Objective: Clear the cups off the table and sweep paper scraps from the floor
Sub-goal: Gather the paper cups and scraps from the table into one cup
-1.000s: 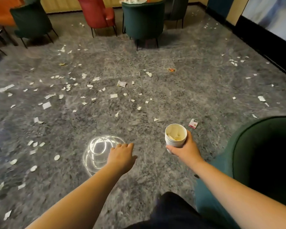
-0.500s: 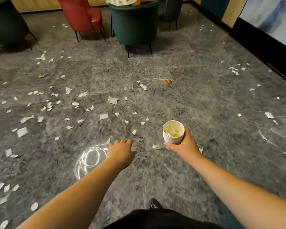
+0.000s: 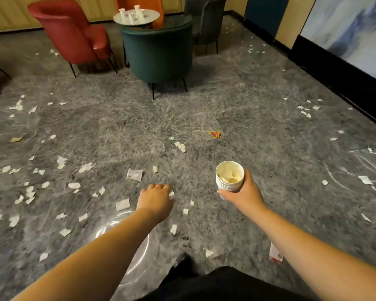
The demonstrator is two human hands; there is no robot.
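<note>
Blocking the littered floor (image 3: 258, 127) ahead: green chair (image 3: 159, 55); right grip (image 3: 244, 193) round stacked cups (image 3: 229, 178), left (image 3: 155, 198) loose.

Grey marbled floor (image 3: 258, 131), red chair (image 3: 70, 31), green chair (image 3: 159, 55), beige panelled wall (image 3: 7, 14).

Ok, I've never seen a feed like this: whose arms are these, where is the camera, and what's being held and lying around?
There is no machine here. The camera sits on a person's head, looking forward and down, so both arms are that person's. The right hand grips a stack of paper cups with scraps inside. The left hand is empty, fingers relaxed. White paper scraps litter the grey floor. Ahead, a small round table holds more cups, ringed by a red chair and a green chair.
</note>
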